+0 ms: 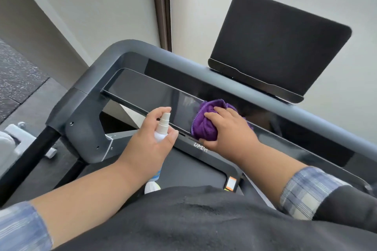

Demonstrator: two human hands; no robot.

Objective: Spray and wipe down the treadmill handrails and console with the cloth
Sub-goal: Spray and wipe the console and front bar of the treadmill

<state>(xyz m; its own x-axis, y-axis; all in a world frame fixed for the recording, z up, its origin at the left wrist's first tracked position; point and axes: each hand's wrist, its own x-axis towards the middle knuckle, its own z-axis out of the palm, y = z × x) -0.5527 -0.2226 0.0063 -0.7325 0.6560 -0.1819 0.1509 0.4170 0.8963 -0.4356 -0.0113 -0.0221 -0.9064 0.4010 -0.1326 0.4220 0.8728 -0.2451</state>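
Handrail: the grey handrail (95, 67) bends at the far left corner and runs off toward the lower right behind the console; no hand or cloth is on it here.
Left hand: the left hand (146, 140) is wrapped round the spray bottle (162, 128), fingers curled about its body and the thumb along its near side. It holds the bottle just left of the cloth, likely so it stays ready for another spray while the other hand wipes.
Bottle direction: the white bottle stands nearly upright, long axis running from the person's lap up toward the console, with the nozzle end at the top, close to the glossy panel. Which way the spray hole faces cannot be told.
Console: the long black console panel (146, 89) stretches from upper left down to lower right, with a faint smear showing just left of the cloth.
Cloth: the purple cloth (204, 122), bunched into a wad, lies on the panel near its middle, at the near edge.
Right hand: the right hand (228, 130) presses down on the cloth, fingers spread over it and thumb tucked beneath its near edge, a grip that appears meant to keep the wad flat against the glass.
Screen: an upright dark screen (279, 43) stands beyond the rail, not touched.
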